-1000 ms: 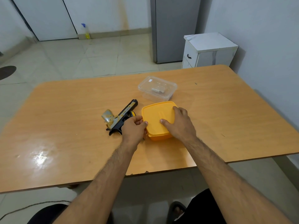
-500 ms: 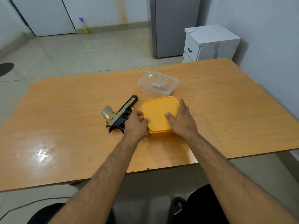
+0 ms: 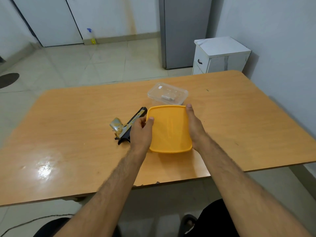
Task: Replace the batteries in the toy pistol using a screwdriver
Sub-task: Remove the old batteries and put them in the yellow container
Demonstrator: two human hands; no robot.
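I look down on the table (image 3: 239, 127), a broad orange-brown wooden top with a glossy glare patch at its near left. The biggest thing on it is the yellow box (image 3: 169, 129), square with rounded corners and its lid on, lying near the middle. My left hand (image 3: 141, 132) grips its left edge with the thumb curled onto the lid and the fingers wrapped over the side; my right hand (image 3: 194, 127) lies along the right edge, fingers straight and pressed together, the fingertips reaching the far corner. The pistol (image 3: 127, 127) lies flat just left of the box, black with a yellow-gold slide and a worn silvery grip, the barrel pointing away to the far right; my left hand covers part of its body, so I cannot tell whether it touches the box. Just beyond the yellow box sits a clear tub (image 3: 167, 94) with its lid on and something small and pale inside, too blurred to name. Beyond the table stand a grey fridge (image 3: 184, 31) and a white cabinet (image 3: 220, 55).
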